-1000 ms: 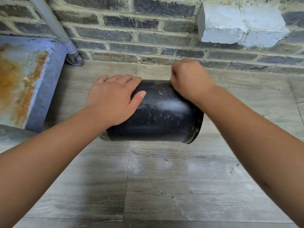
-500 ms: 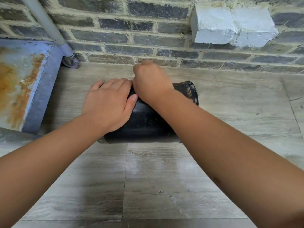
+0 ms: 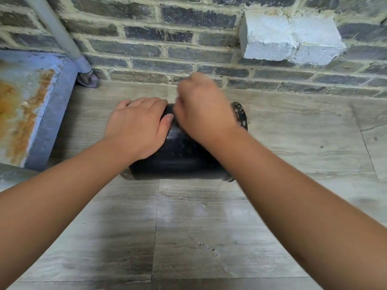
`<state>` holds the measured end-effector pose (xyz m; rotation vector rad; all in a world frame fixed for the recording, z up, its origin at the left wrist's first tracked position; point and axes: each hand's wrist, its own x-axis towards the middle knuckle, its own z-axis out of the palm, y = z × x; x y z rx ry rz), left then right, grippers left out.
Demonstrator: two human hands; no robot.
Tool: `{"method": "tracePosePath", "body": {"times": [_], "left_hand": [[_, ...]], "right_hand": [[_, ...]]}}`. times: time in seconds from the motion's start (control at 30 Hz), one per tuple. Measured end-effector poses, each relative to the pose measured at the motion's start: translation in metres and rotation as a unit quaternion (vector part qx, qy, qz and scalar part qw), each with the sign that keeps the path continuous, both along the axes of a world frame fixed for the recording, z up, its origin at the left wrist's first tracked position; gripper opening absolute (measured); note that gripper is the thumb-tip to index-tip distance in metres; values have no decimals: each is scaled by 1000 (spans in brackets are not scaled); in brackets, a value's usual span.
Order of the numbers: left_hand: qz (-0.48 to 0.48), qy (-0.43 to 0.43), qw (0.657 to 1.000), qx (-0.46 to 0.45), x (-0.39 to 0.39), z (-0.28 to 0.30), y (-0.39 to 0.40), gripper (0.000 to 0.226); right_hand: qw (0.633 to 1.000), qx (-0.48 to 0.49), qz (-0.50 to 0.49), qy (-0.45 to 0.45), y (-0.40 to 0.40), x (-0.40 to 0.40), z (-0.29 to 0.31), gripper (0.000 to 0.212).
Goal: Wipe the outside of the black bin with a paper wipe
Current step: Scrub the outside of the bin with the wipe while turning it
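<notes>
A black bin (image 3: 180, 162) lies on its side on the grey floor tiles, its rimmed end (image 3: 240, 116) pointing right. My left hand (image 3: 138, 126) lies flat over the bin's left half, palm down, pressing on it. My right hand (image 3: 203, 109) is a closed fist on top of the bin, touching my left thumb and slightly blurred. No paper wipe shows; anything under the fist is hidden. My right forearm crosses over the bin's right part.
A dark brick wall (image 3: 188, 38) runs just behind the bin, with a white-painted block (image 3: 289, 38) jutting out at the upper right. A rusty blue metal plate (image 3: 31, 105) and a slanted grey pipe (image 3: 56, 30) stand at the left. Grey floor tiles (image 3: 188, 237) stretch toward me.
My right fist slid left along the top of the bin, from near the rimmed end to beside my left hand. My left hand stayed on the bin.
</notes>
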<state>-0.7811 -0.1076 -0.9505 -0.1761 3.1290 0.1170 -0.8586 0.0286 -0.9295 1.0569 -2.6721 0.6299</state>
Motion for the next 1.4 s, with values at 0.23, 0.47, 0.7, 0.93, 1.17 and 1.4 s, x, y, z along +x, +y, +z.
{"method": "tracePosePath", "body": {"times": [0.23, 0.47, 0.7, 0.93, 1.17, 1.4], "left_hand": [[-4, -6, 1000, -11, 2, -2, -2, 61], [-8, 6, 1000, -11, -6, -4, -4, 58], [-13, 15, 1000, -8, -12, -4, -7, 60], [-23, 11, 1000, -14, -9, -4, -5, 61], [-32, 21, 999, -6, -15, -4, -9, 59], [-51, 44, 998, -10, -20, -7, -14, 57]], "right_hand": [[987, 98, -116, -56, 71, -57, -13, 8], [970, 108, -210, -60, 116, -73, -8, 12], [997, 58, -22, -44, 32, -38, -13, 9], [967, 87, -214, -104, 111, -83, -15, 14], [1000, 4, 7, -1, 49, -29, -8, 7], [975, -12, -216, -46, 88, -73, -11, 22]]}}
